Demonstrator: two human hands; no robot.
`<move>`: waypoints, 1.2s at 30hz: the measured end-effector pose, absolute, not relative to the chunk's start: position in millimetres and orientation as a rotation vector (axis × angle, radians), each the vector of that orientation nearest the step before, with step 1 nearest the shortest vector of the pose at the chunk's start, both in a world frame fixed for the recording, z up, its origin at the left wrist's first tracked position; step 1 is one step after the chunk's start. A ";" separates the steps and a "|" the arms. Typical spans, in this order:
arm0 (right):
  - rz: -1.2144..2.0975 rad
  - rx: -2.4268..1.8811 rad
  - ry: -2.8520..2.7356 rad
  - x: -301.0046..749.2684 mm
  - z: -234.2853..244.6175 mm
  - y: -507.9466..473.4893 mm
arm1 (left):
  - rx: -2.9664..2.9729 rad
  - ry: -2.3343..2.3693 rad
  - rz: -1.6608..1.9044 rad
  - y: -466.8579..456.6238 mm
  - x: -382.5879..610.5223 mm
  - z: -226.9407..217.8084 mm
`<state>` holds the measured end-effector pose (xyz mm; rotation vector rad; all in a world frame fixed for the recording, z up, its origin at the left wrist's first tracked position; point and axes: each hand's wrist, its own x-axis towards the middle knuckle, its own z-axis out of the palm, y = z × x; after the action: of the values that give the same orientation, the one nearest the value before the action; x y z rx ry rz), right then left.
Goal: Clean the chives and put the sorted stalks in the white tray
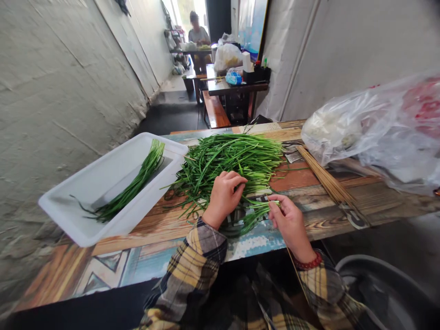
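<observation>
A big pile of long green chives [230,162] lies across the patterned wooden table [144,247]. My left hand [223,195] rests on the near side of the pile, its fingers curled into the stalks. My right hand [288,220] pinches a few chive ends and a thin bamboo skewer that runs down toward my lap. A white plastic tray [85,188] on the left holds a small bunch of chives [134,183].
A bundle of bamboo skewers [326,178] lies to the right of the pile. Clear plastic bags [378,128] fill the right end of the table. A grey basin [385,288] sits low at my right. Further back stand more tables, and a person sits there.
</observation>
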<state>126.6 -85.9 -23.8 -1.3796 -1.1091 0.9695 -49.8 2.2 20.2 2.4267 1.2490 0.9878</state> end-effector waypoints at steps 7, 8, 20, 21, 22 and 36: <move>1.008 -1.356 -1.272 129.3 -23.7 -90.4 | 2.700 1.352 0.673 -2.9 -50.3 25.7; 1.014 -1.351 -1.289 129.6 -23.7 -90.8 | 2.726 1.361 0.646 -3.3 -50.6 26.3; 0.985 -1.411 -1.336 127.3 -23.3 -90.0 | 2.622 1.865 0.645 -5.7 -57.4 28.6; 0.983 -1.416 -1.336 127.2 -23.1 -89.8 | 2.628 1.815 0.701 -5.3 -56.1 28.5; 0.981 -1.418 -1.339 127.0 -23.0 -89.6 | 2.632 1.748 0.759 -4.8 -54.3 28.1; 0.927 -1.419 -1.391 127.0 -25.4 -89.3 | 2.823 1.238 0.447 -3.6 -40.5 15.8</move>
<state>127.0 -89.3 -25.4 -1.4187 -1.3912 0.9273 -40.5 -3.6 15.8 2.8227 1.2379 0.4475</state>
